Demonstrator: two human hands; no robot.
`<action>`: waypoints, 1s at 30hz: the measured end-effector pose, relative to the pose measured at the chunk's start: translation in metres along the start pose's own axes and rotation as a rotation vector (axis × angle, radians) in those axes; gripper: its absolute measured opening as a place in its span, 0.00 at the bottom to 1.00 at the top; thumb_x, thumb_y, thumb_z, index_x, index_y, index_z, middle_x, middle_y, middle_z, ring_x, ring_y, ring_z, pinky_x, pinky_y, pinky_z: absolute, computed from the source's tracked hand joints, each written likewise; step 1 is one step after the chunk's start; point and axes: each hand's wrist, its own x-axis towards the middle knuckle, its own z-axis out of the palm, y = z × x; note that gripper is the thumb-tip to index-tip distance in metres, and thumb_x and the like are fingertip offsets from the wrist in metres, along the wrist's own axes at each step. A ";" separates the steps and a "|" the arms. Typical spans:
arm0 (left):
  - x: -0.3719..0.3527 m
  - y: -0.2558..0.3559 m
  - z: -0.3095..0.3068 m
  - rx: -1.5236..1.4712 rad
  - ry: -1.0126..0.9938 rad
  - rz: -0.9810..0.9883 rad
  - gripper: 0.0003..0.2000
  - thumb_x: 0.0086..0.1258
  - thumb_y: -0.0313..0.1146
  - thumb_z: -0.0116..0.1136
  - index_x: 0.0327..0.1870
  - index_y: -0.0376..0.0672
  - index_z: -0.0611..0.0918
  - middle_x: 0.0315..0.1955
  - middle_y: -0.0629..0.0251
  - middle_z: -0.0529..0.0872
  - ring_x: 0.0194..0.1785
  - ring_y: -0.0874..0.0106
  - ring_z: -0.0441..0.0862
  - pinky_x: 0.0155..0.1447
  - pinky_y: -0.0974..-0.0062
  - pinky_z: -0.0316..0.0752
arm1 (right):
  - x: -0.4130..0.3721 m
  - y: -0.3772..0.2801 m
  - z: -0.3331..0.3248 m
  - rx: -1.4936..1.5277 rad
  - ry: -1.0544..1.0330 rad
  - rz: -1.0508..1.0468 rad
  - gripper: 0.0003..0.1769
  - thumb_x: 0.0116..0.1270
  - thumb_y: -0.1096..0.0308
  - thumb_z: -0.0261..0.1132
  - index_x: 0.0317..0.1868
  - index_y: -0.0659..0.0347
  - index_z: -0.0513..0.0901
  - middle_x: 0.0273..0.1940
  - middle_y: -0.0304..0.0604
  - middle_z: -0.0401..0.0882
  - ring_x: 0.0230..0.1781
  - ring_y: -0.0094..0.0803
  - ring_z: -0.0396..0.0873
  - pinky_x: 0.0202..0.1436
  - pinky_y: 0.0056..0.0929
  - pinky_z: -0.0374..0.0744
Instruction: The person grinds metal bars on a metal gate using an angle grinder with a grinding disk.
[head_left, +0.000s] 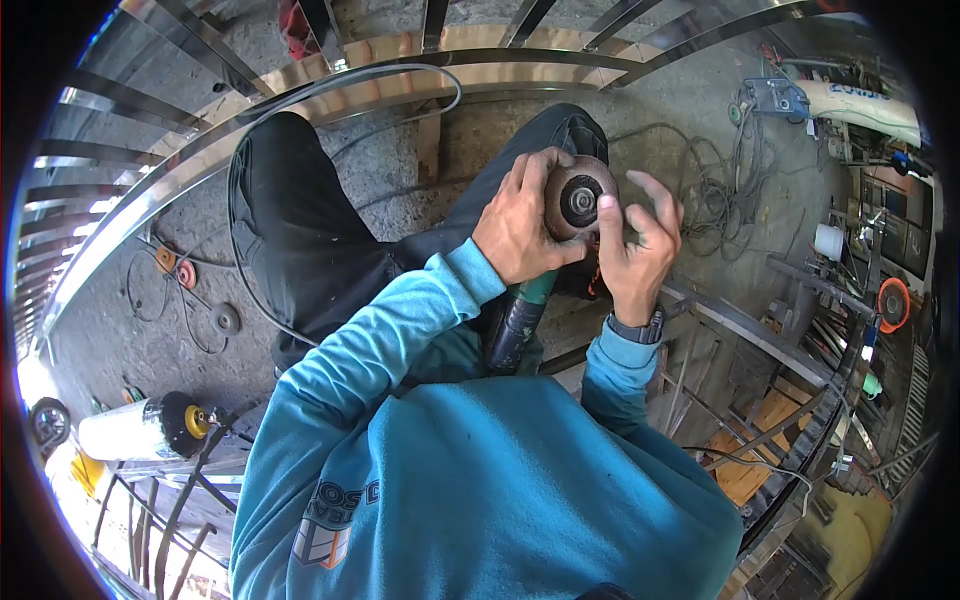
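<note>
An angle grinder (515,327) with a green and black body stands between my thighs, its disc side facing up toward me. A round brown grinding disc (600,176) sits on its head, with a dark ring and a metal nut (581,201) at the centre. My left hand (522,213) is closed around the disc's left side, fingers over the far edge and thumb at the near edge. On the disc's right side, the thumb of my right hand (640,240) touches the face near the nut. The other right fingers are bent, apart and off the disc.
A shiny metal railing (400,85) curves across the far side and left. Loose cables (720,200) lie on the concrete floor. Several discs, one of them grey (225,319), lie at left near a gas cylinder (140,428). Metal bars (750,335) fill the right.
</note>
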 end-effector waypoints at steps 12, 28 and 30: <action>-0.010 0.001 0.013 0.157 0.084 0.117 0.45 0.51 0.36 0.80 0.71 0.37 0.66 0.61 0.43 0.75 0.67 0.43 0.75 0.67 0.54 0.77 | 0.006 -0.012 0.003 0.056 -0.082 -0.081 0.23 0.66 0.59 0.73 0.57 0.61 0.85 0.63 0.55 0.80 0.62 0.54 0.78 0.63 0.48 0.78; -0.035 0.000 0.045 0.035 0.187 -0.209 0.50 0.43 0.35 0.82 0.73 0.40 0.65 0.59 0.50 0.77 0.66 0.50 0.73 0.73 0.51 0.58 | 0.026 -0.022 -0.030 -0.270 -0.266 0.258 0.35 0.70 0.43 0.69 0.64 0.64 0.82 0.44 0.60 0.86 0.47 0.61 0.85 0.54 0.50 0.81; -0.037 0.000 0.044 0.057 0.208 -0.169 0.50 0.43 0.34 0.82 0.72 0.40 0.66 0.59 0.52 0.77 0.66 0.51 0.72 0.72 0.51 0.58 | 0.032 -0.023 -0.035 -0.114 -0.255 0.158 0.35 0.70 0.42 0.69 0.65 0.62 0.81 0.42 0.61 0.87 0.45 0.61 0.86 0.52 0.49 0.82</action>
